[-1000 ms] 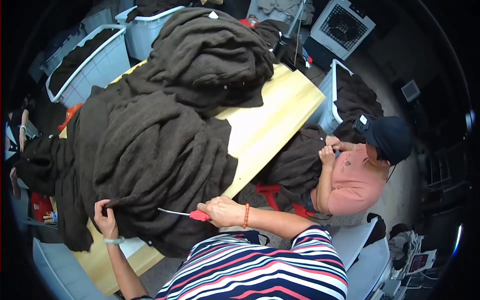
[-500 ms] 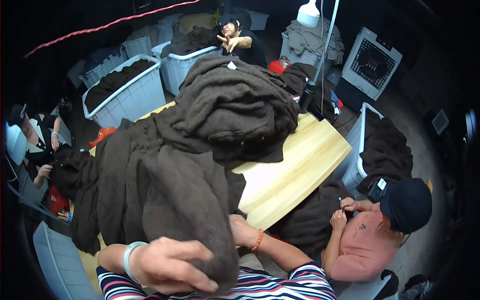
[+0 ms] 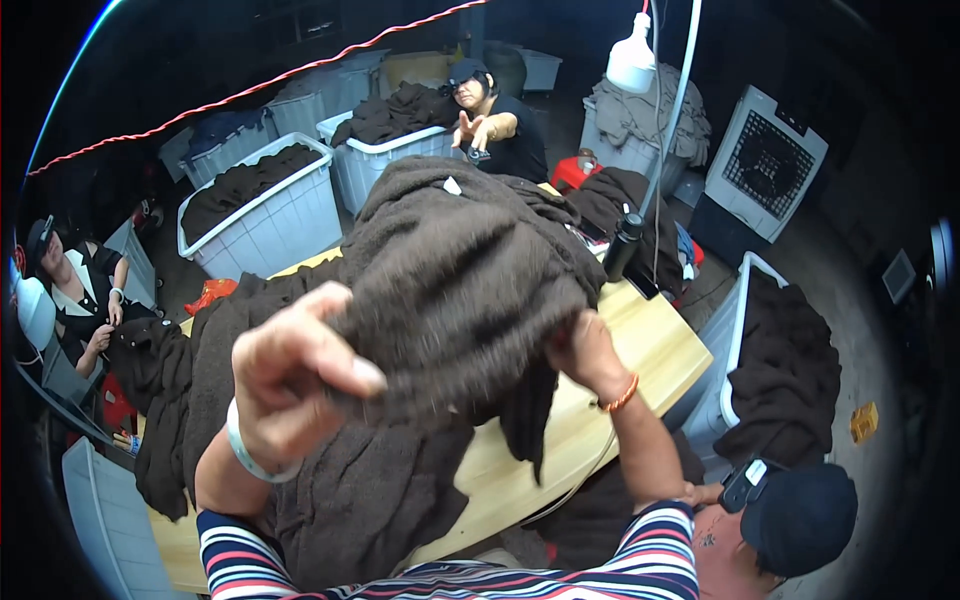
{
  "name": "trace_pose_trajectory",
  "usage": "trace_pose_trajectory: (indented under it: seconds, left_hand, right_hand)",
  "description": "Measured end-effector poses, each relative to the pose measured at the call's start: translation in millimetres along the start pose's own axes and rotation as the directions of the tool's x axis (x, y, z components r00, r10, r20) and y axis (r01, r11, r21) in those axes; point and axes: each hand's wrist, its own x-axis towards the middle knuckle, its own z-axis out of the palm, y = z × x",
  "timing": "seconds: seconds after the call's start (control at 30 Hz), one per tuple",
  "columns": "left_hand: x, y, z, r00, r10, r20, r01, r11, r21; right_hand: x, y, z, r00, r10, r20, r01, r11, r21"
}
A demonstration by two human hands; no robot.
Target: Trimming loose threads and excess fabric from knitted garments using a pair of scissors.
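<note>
The largest thing I have in my head view is the pale wooden counter (image 3: 650, 350), which stands at a slant. On its nearer left part there lies a loose spread of dark brown cloth (image 3: 380, 490). The lifted cloth (image 3: 450, 290), also dark brown, is in the air above the middle of the counter, partly blurred, with one narrow end hanging down near its right side. Beyond the counter, at the left, I see a white bin (image 3: 275, 220) with more brown cloth inside. A person in pink (image 3: 735, 545) sits at the lower right, near the counter. My left hand (image 3: 295, 375) grips the near left edge of the lifted cloth between thumb and fingers. My right hand (image 3: 588, 355) is closed around its right edge, so both hands are occupied. A dark bottle (image 3: 623, 245) stands upright at the far right part of the counter. The smallest is an orange bracelet (image 3: 622, 393) on my right wrist.
</note>
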Motion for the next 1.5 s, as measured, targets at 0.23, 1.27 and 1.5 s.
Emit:
trace_pose_trajectory:
  seconds: [0.23, 1.27, 1.5]
  left_hand:
    - [142.1, -82.3, -67.9, 0.953, 0.127, -0.275, 0.036, 0.854, 0.519]
    - [-553.5, -16.6, -60.2, 0.149, -0.309, -0.939, 0.988, 0.017, 0.152]
    - [-491.7, 23.2, -38.9, 0.767, -0.309, -0.563, 0.636, 0.244, 0.732]
  right_hand:
    - [253.6, -12.7, -15.2, 0.999, 0.037, 0.017, -0.033, 0.977, -0.213]
    - [-162.9, -126.9, 108.8, 0.541, -0.117, 0.833, -0.106, 0.973, 0.205]
    - [-193.4, -208.5, 114.1, 0.529, -0.138, 0.838, -0.008, 0.986, 0.167]
